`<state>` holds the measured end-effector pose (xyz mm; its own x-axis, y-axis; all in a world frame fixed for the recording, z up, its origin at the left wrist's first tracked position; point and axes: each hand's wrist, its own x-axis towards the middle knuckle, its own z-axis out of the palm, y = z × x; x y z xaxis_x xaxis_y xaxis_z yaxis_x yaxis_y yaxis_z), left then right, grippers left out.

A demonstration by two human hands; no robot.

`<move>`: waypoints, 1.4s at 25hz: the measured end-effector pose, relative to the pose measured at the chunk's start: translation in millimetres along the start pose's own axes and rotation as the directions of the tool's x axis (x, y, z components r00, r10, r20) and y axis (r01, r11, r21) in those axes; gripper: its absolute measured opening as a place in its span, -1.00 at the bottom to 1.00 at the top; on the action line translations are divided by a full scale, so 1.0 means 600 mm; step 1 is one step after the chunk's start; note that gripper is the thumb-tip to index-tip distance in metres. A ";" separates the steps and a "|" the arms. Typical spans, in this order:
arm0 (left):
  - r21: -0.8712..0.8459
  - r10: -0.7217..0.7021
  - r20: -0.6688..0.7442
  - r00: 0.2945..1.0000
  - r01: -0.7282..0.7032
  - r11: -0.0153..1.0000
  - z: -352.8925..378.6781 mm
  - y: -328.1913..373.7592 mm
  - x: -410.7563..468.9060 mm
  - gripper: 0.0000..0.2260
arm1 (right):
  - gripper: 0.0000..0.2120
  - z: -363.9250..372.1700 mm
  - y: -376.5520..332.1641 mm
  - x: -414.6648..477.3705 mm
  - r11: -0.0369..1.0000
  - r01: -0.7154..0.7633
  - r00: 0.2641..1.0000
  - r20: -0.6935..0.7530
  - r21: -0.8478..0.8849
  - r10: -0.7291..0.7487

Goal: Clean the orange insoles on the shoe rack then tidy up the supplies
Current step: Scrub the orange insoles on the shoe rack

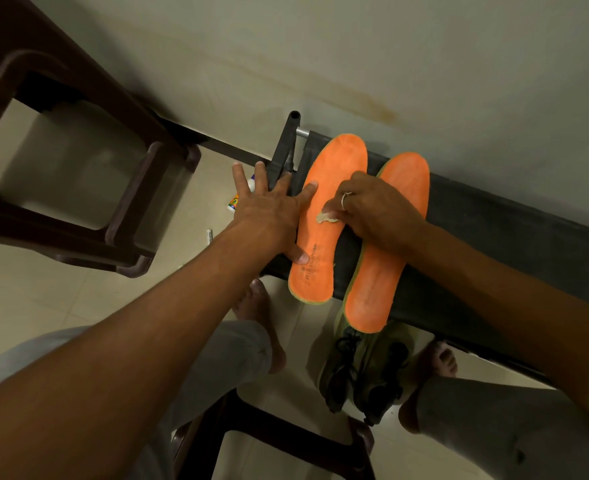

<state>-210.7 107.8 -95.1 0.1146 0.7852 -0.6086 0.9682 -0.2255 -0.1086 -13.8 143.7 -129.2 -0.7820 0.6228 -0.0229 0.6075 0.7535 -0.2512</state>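
Sitting off to the left is a dark brown plastic stool (78, 174) on the pale tiled floor, and just past its leg a small bottle (233, 203) and a little white tube (210, 234) lie on the tiles. Next comes the person's left hand (272, 209), flat with the fingers spread wide and gripping nothing. Its thumb and forefinger tip press on the left orange insole (338, 161), and the other fingers reach over the end frame of the black shoe rack (494, 230). That insole lies lengthwise across the rack's fabric top, its heel hanging over the near edge. The right hand (376, 213), a ring on one finger, is curled round a pale wad (326, 219) and holds it against the middle of the same insole. Whether the wad is cloth or tissue I cannot tell. Just beside it, partly under that wrist, lies the right orange insole (407, 181), also on the rack top. Below the rack a pair of green shoes (366, 372) sits on the floor between the person's bare feet.
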 end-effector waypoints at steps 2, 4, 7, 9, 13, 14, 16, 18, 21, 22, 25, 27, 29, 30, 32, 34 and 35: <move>0.008 -0.002 0.001 1.000 0.002 1.000 0.000 0.000 -0.001 0.16 | -0.89 0.009 -0.013 -0.010 0.995 0.098 0.992 0.077 0.017 -0.099; 0.006 -0.001 0.009 1.000 0.001 1.000 -0.001 0.001 -0.001 0.16 | -0.81 0.009 -0.029 -0.022 0.967 0.247 0.960 0.124 0.059 -0.252; -0.023 0.010 0.016 1.000 -0.010 1.000 0.000 -0.002 0.001 0.17 | -0.75 0.000 -0.021 -0.019 0.981 0.178 0.979 0.092 0.074 -0.184; -0.029 0.010 0.014 1.000 -0.010 1.000 0.001 -0.003 0.000 0.17 | -0.83 0.004 -0.033 -0.025 0.978 0.192 0.973 0.117 0.076 -0.200; -0.032 0.026 0.041 0.999 -0.025 0.999 -0.001 -0.004 -0.001 0.19 | -0.88 0.007 -0.048 -0.036 0.967 0.233 0.955 0.164 0.100 -0.247; -0.045 0.038 0.065 0.997 -0.035 0.998 -0.003 -0.008 0.000 0.21 | -0.87 0.004 -0.044 -0.035 0.978 0.203 0.965 0.161 0.053 -0.209; -0.082 0.068 0.130 0.989 -0.058 0.995 -0.007 -0.019 0.001 0.26 | -0.84 0.003 -0.047 -0.035 0.989 0.146 0.982 0.124 -0.024 -0.142; -0.086 0.095 0.174 0.980 -0.081 0.993 -0.010 -0.025 0.001 0.31 | -0.79 0.002 -0.065 -0.036 0.998 0.046 0.998 0.053 -0.040 -0.044; -0.040 0.094 0.182 0.979 -0.088 0.995 -0.009 -0.025 -0.002 0.35 | -0.80 -0.009 -0.077 -0.024 0.990 -0.139 0.988 -0.059 0.028 0.140; -0.029 0.091 0.178 0.980 -0.087 0.996 -0.008 -0.023 -0.003 0.36 | -0.77 -0.013 -0.079 -0.019 0.983 -0.167 0.983 -0.062 0.082 0.172; -0.011 0.080 0.161 0.984 -0.079 0.997 -0.006 -0.020 -0.003 0.35 | -0.72 -0.010 -0.106 -0.023 0.972 -0.106 0.993 0.074 0.211 0.092; 0.017 0.072 0.151 0.986 -0.075 0.997 -0.005 -0.018 -0.005 0.34 | -0.72 -0.010 -0.117 -0.031 0.974 -0.044 0.993 0.120 0.224 0.017; 0.030 0.070 0.141 0.987 -0.075 0.997 -0.006 -0.017 -0.006 0.34 | -0.72 -0.010 -0.096 -0.017 0.989 -0.076 0.995 0.077 0.129 0.066; 0.027 0.073 0.133 0.988 -0.077 0.997 -0.006 -0.018 -0.006 0.34 | -0.75 -0.010 -0.085 -0.007 0.991 -0.109 0.993 0.051 0.076 0.105; 0.024 0.072 0.122 0.990 -0.075 0.997 -0.004 -0.017 -0.006 0.34 | -0.72 -0.006 -0.076 0.002 0.988 -0.140 0.989 0.056 0.064 0.136; 0.042 0.059 0.137 0.989 -0.065 0.997 -0.003 -0.017 -0.006 0.34 | -0.69 0.001 -0.096 -0.006 0.977 -0.061 0.991 0.129 0.204 0.035; 0.050 0.053 0.148 0.988 -0.061 0.997 -0.005 -0.017 -0.006 0.34 | -0.67 0.001 -0.110 -0.013 0.973 0.011 0.987 0.152 0.232 -0.047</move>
<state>-220.4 109.0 -89.3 0.1318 0.6780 -0.7232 0.9471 -0.3014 -0.1100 -47.9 89.2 -112.9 -0.8218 0.5475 -0.1581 0.5504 0.6907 -0.4690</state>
